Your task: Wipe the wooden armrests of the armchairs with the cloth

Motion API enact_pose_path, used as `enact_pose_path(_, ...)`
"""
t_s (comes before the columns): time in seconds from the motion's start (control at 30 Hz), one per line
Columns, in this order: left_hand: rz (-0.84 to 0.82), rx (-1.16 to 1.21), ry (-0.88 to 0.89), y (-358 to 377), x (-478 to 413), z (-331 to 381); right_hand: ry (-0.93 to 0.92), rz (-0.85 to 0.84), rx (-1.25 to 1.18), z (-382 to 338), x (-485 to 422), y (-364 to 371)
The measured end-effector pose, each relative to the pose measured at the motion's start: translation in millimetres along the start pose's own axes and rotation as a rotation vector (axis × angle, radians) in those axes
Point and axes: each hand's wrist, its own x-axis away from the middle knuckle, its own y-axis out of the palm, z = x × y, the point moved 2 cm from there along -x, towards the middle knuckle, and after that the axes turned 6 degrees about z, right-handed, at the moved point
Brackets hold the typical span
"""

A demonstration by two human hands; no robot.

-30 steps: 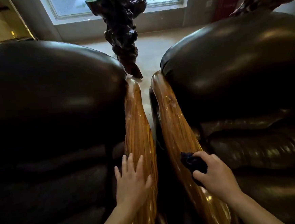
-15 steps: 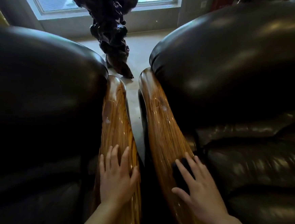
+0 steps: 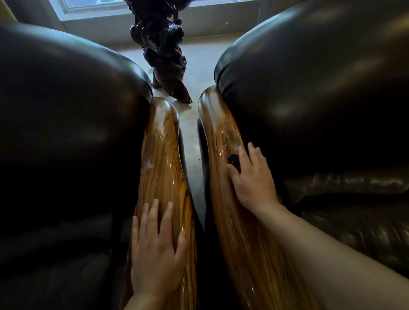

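My right hand (image 3: 252, 175) has slid the dark cloth (image 3: 233, 161) up the right armrest (image 3: 244, 237) toward center frame, fingers flat, pressing it down. My left hand (image 3: 155, 246) stays spread on the left armrest (image 3: 161, 158). Smudges ahead remain unwiped.
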Motion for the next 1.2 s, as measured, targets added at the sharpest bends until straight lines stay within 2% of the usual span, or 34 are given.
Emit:
enact_pose_path(0.17, -0.009, 0.001, -0.001, -2, 0, 1, -0.354, -0.037, 0.109, 9, 73, -7)
enact_pose_path(0.23, -0.01, 0.011, 0.001, -1, 1, 1, -0.421, -0.071, 0.122, 24, 77, -11)
enact_pose_path(0.27, -0.011, 0.012, -0.006, 0, 1, -1, -0.373, -0.06, 0.11, 27, 66, -11)
enact_pose_path(0.37, -0.01, 0.002, -0.02, 2, 4, -4, -0.044, -0.024, -0.004, 7, 11, -3)
enact_pose_path(0.4, -0.017, 0.006, -0.015, 1, 4, -3, 0.007, -0.022, 0.013, -4, 0, -1)
enact_pose_path(0.43, -0.017, 0.012, -0.012, -1, 4, -2, 0.003, -0.012, 0.058, -13, -2, 2)
enact_pose_path(0.53, -0.021, 0.013, -0.01, -2, 2, 3, -0.166, 0.016, 0.138, -16, 31, 6)
enact_pose_path(0.6, -0.036, -0.001, -0.022, -5, 2, 6, -0.262, -0.017, 0.157, -2, 60, -1)
enact_pose_path(0.63, -0.041, -0.005, -0.039, -8, 0, 7, -0.247, -0.045, 0.147, 6, 64, -4)
enact_pose_path(0.77, -0.031, 0.045, -0.07, -12, -40, 15, 0.122, -0.056, -0.005, 9, 11, -5)
enact_pose_path(0.83, -0.03, 0.079, -0.053, -8, -55, 17, 0.222, -0.021, -0.043, -5, -17, -2)
enact_pose_path(0.93, -0.001, 0.105, -0.066, -1, -59, 11, 0.102, 0.04, 0.022, -10, -16, 8)
enact_pose_path(1.07, 0.001, 0.108, -0.073, -3, -59, 10, -0.188, 0.052, 0.153, 2, 48, 6)
enact_pose_path(1.13, -0.014, 0.109, -0.081, -4, -60, 11, -0.237, 0.026, 0.184, 12, 61, 2)
enact_pose_path(1.2, -0.024, 0.11, -0.089, -5, -60, 11, -0.209, 0.01, 0.176, 15, 53, 1)
